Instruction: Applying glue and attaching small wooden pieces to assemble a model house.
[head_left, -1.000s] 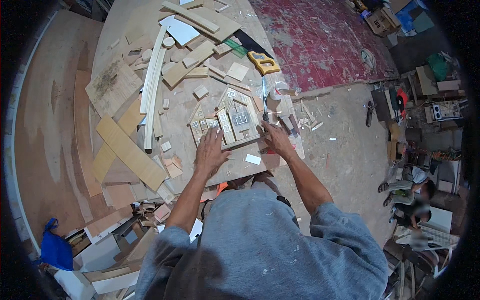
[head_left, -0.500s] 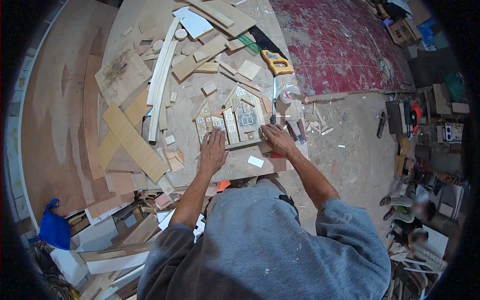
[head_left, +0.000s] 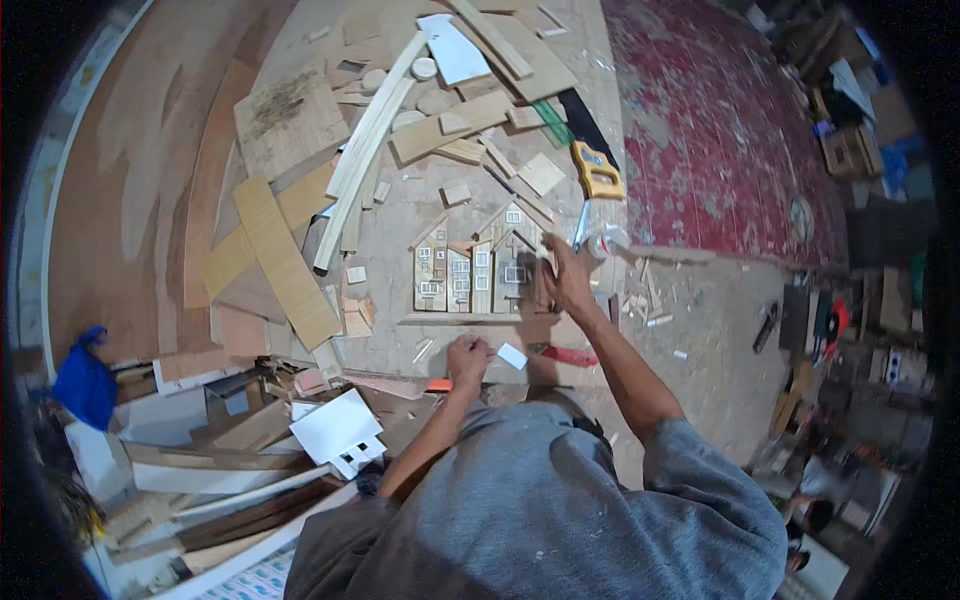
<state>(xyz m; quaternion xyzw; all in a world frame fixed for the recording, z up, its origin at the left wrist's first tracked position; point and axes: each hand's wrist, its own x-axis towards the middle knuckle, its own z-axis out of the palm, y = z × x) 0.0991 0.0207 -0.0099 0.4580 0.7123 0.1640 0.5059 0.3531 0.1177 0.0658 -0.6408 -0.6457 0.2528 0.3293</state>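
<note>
A flat wooden model of joined house fronts (head_left: pixel 482 272) lies on the worktable, with pale window frames and gabled tops. A thin wood strip (head_left: pixel 470 319) runs along its near edge. My right hand (head_left: pixel 568 278) is at the model's right side, fingers apart, their tips near the right gable's slope; whether they press on it I cannot tell. My left hand (head_left: pixel 468 358) hovers by the table's front edge, its fingers curled together. Anything inside them is hidden. Just right of it lies a small white rectangular piece (head_left: pixel 512 356); two thin slivers (head_left: pixel 424 350) are to its left.
Beyond the model lies a handsaw with a yellow handle (head_left: pixel 597 172), near a small clear container (head_left: pixel 607 242). Long pale strips (head_left: pixel 370 150), boards (head_left: pixel 285 265) and offcuts cover the left and back. A red object (head_left: pixel 570 356) rests at the front edge. Scrap wood fills the lower left.
My left hand has left the model's lower edge and drawn back toward me, its fingers now curled. The right hand has slid up along the model's right side. The whole view has shifted.
</note>
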